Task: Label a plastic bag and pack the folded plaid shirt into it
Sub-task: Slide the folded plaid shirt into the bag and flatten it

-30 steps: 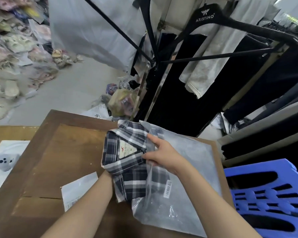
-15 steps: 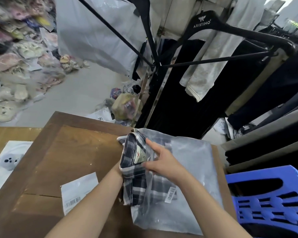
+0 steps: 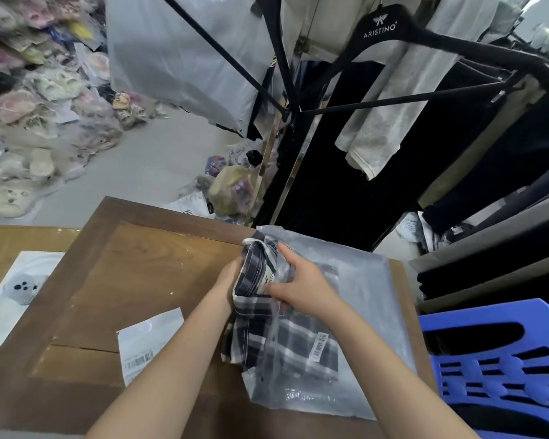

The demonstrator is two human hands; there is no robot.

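The folded plaid shirt (image 3: pixel 260 315), dark blue and white, lies partly inside a clear plastic bag (image 3: pixel 368 299) on the right side of the wooden table (image 3: pixel 133 280). Its lower half shows through the plastic; a small barcode label (image 3: pixel 318 348) sits on the bag over it. The collar end with its neck tag stands up at the bag's left opening. My left hand (image 3: pixel 232 277) presses against the shirt's left edge, mostly hidden behind the fabric. My right hand (image 3: pixel 301 288) grips the collar fold and the bag's edge from the right.
A white barcoded label sheet (image 3: pixel 146 346) lies on the table left of my arms. A white package (image 3: pixel 16 296) sits at the far left. A blue plastic crate (image 3: pixel 501 369) stands at the right. Black hanger rack (image 3: pixel 425 58) with garments stands behind; packaged goods pile on the floor (image 3: pixel 29 106).
The shirt has gone further right into the bag. Its collar end, flat and open a second ago, now stands folded up between both hands.
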